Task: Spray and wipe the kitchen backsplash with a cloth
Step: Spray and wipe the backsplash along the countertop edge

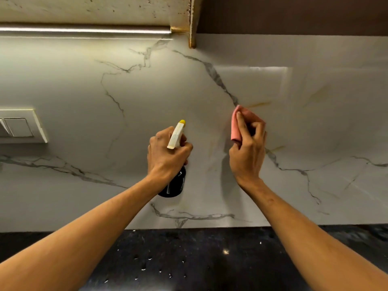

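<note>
Bottle (176,184) is being gripped by left hand (168,154), cloth (236,128) pinched by right hand (248,153); wiping seems barely begun, streaks (260,104) showing right

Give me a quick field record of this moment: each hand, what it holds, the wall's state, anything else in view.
left hand: grips the spray bottle, yellow nozzle pointing at the wall
right hand: pinches a bunched pink cloth, apparently against the wall
backsplash: white marble, grey veins
yellowish streaks: just right of the cloth, more further right
switch plate: on the wall, far left
countertop: dark, with scattered pale specks
</note>
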